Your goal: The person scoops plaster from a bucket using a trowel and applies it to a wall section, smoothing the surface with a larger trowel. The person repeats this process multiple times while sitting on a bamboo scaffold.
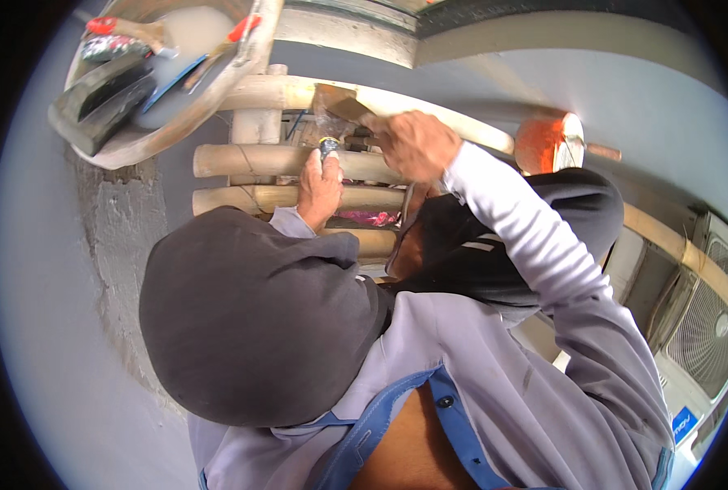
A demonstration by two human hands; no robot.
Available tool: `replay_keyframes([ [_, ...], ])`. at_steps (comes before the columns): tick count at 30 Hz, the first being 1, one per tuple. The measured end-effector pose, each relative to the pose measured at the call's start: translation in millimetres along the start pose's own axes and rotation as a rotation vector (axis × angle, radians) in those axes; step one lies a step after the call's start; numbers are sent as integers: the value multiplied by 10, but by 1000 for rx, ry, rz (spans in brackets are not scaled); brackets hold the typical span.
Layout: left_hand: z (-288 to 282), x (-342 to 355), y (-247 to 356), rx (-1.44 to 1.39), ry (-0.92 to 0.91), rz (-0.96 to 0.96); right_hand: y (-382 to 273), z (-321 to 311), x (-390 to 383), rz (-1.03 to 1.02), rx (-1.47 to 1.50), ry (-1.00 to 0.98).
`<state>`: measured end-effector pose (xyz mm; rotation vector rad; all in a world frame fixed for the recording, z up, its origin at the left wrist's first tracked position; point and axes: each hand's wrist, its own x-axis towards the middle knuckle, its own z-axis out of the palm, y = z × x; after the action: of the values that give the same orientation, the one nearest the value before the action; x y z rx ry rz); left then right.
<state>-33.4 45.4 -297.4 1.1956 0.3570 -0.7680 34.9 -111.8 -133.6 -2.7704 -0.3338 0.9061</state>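
My right hand (419, 145) is closed on a putty knife (349, 109), its wide metal blade angled to the upper left. Below and left of it, my left hand (319, 186) grips a second scraper by its dark, yellow-ringed handle (328, 147), blade end upward. The two blades overlap, and I cannot tell whether they touch. Bamboo poles (246, 160) lie under both hands. My dark-clad knees (250, 318) fill much of the lower view, above my grey shirt with blue trim.
At upper left hangs a tub (209, 102) holding pale paste and several tools. An orange-stained round container (543, 143) sits right of my hands. An air-conditioner unit (707, 331) stands at lower right. The grey wall on the left has a rough patch (127, 245).
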Motion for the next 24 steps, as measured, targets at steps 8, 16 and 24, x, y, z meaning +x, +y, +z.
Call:
replay_keyframes([
  [8,38,73,-181,125,10,61,68,101,40,-76,-47,62],
  [16,331,-71,83,-233,-122,-111,-154,69,4,55,-38,45],
  [24,343,-44,63,-266,-131,-48,-219,53,41,36,29,68],
])
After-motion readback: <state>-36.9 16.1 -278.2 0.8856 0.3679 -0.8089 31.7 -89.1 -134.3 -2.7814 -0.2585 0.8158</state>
